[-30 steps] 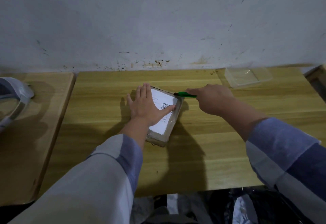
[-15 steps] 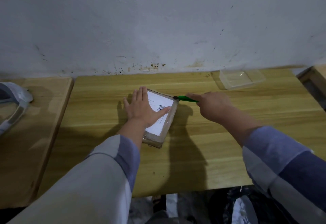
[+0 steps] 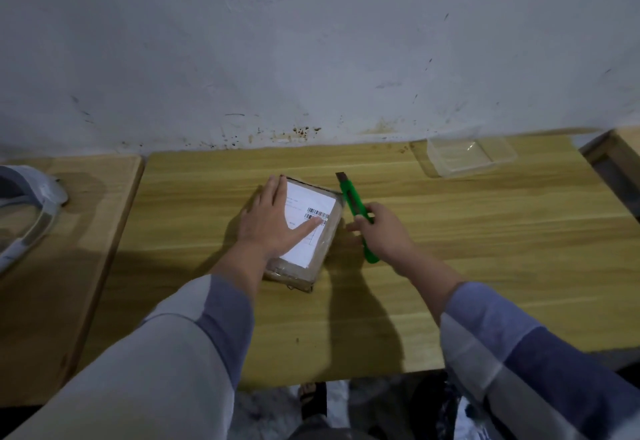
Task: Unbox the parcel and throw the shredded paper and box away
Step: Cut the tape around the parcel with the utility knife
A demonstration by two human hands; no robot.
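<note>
A small brown taped parcel (image 3: 320, 252) with a white barcode label lies on the wooden table (image 3: 450, 266), a little left of centre. My left hand (image 3: 273, 221) lies flat on its top, fingers spread, pressing it down. My right hand (image 3: 384, 235) is just right of the parcel and grips a green utility knife (image 3: 353, 204). The knife runs along the parcel's right side, and its blade points away from me past the far right corner.
A clear plastic tray (image 3: 471, 155) sits at the back right by the stained wall. A second wooden table (image 3: 52, 283) on the left carries a grey-white headset (image 3: 31, 204). Below the table's near edge, dark bags and a sandal show on the floor.
My right hand has drawn back toward me and turned the knife from lying across the parcel's far corner to lying along its right side. My left hand stays on the parcel.
</note>
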